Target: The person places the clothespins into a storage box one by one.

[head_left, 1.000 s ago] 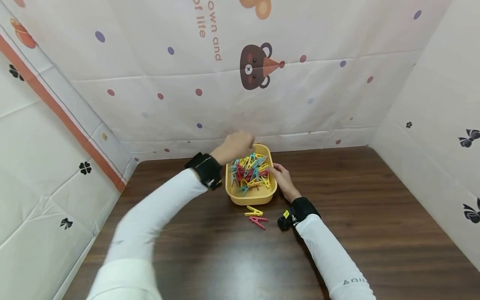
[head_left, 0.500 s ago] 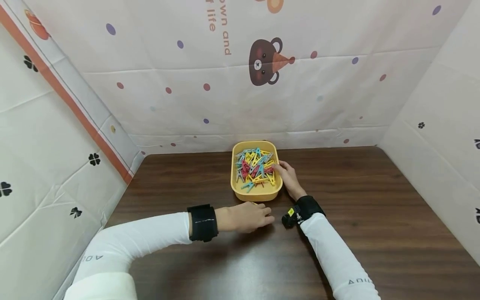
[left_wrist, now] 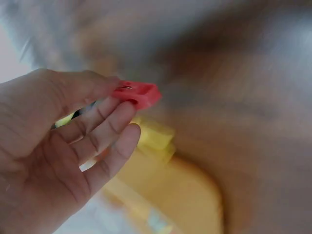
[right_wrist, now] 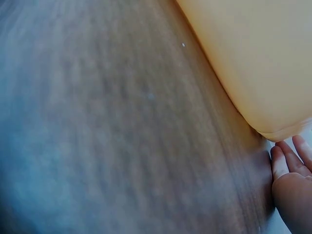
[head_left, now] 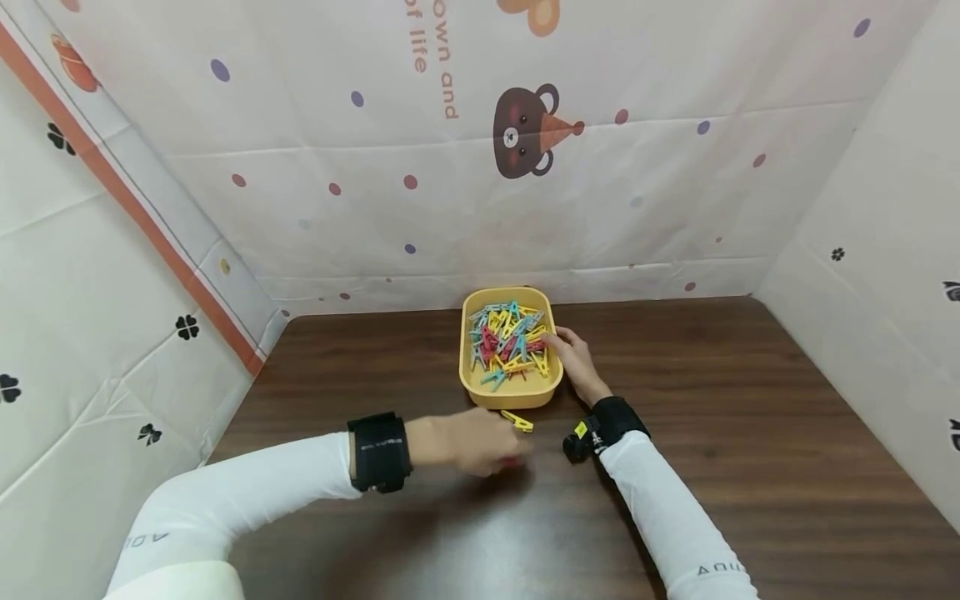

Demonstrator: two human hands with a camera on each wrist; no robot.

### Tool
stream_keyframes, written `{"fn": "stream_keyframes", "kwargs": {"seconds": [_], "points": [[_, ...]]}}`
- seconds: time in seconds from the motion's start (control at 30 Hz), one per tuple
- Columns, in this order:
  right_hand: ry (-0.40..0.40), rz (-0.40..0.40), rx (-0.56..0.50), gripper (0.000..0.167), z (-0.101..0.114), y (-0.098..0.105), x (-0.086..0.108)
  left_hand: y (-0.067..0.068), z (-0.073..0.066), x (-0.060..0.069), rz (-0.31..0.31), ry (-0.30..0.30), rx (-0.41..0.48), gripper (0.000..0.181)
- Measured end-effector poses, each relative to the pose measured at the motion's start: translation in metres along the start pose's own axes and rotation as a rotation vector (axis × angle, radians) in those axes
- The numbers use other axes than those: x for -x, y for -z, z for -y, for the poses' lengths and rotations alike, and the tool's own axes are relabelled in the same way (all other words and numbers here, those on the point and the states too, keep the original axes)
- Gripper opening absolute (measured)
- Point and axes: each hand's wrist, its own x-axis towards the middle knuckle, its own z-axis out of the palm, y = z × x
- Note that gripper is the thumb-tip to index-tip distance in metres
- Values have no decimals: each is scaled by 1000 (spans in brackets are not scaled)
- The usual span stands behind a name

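My left hand (head_left: 476, 440) pinches a red clothespin (left_wrist: 141, 95) between thumb and fingertips, above the table just in front of the yellow plastic basket (head_left: 510, 400). In the head view only a blurred bit of that clothespin shows. A yellow clothespin (head_left: 519, 422) lies on the table between the hand and the basket. Inside the basket is a heap of yellow, red and blue clothespins (head_left: 510, 337). My right hand (head_left: 576, 364) grips the basket's right side, thumb over the rim and fingers outside. The right wrist view shows the fingers (right_wrist: 279, 163) against the outer wall.
The dark wooden table (head_left: 675, 433) reaches back to a printed white cloth wall (head_left: 360, 217). Similar cloth closes off both sides. The basket stands close to the back wall.
My left hand came from over the basket's far left edge down to the two clothespins in front, and the red one is now in its fingers. My right hand stayed on the basket.
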Motion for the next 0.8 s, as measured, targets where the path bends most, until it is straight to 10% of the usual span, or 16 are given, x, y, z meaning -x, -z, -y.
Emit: {"fn": "stream_keyframes", "kwargs": {"seconds": [0.33,0.53,0.8], "points": [[7,-18,-18,60,-3,-2,-3,108,111,-46,-334,406,199,21],[-14,-18,-28,60,-2,-3,-4,81,163,-75,-365,647,399,17],[-15,-22,-21,60,-1,0,-4,31,181,-94,-226,784,546,47]]}}
